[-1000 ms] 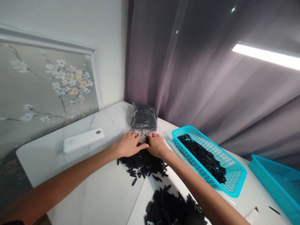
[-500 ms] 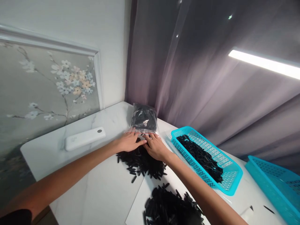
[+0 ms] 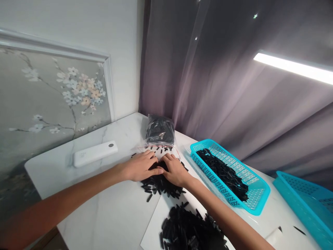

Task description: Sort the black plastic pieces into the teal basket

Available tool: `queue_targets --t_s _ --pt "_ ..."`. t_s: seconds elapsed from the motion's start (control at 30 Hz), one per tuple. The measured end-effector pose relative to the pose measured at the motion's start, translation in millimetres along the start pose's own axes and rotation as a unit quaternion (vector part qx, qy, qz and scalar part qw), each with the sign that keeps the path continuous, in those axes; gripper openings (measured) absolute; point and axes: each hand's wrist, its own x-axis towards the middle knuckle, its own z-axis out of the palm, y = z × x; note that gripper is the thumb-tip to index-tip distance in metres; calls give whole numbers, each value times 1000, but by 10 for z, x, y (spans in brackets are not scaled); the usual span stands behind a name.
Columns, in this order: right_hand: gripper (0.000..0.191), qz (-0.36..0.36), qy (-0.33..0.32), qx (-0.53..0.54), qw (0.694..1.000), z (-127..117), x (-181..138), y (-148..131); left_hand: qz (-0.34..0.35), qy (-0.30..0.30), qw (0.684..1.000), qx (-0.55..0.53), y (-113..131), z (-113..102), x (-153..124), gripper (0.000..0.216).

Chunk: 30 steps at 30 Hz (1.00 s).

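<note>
My left hand (image 3: 142, 166) and my right hand (image 3: 173, 169) lie side by side, palms down with fingers stretched out, on a heap of small black pieces (image 3: 161, 184) on the white marble table (image 3: 104, 208). Just beyond the fingertips lies a clear zip bag (image 3: 159, 133) stuffed with the same black pieces, its mouth towards me with a few pieces in the opening. A second heap of black pieces (image 3: 189, 231) lies nearer me on a white sheet (image 3: 156, 222).
A turquoise slotted basket (image 3: 256, 203) holding black pieces stands to the right, and another turquoise basket (image 3: 307, 205) sits at the far right edge. A white power bank (image 3: 95, 153) lies at the left. Grey curtains and a flowered wall panel stand behind the table.
Both hands have drawn back from the bag's mouth towards me, sliding over the heap. A few black pieces now show in the bag's opening.
</note>
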Motion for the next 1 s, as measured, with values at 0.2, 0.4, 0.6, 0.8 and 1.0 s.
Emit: queue_targets --t_s 0.2,0.4,0.6,0.8,1.0 --pt "30 -21 18 13 1000 -21 67 80 -43 13 999 -6 -151 48 151 76" --pt "37 -32 42 0 999 66 477 268 -118 -26 993 10 -350 223 421 95" --pt "38 -39 35 -12 999 118 461 246 -97 -34 995 12 -120 200 173 90" --pt "30 -62 14 -10 998 47 328 221 -95 -11 995 8 -38 57 116 80" --pt "36 -70 22 -5 997 35 526 263 -149 -16 988 30 -214 184 397 89"
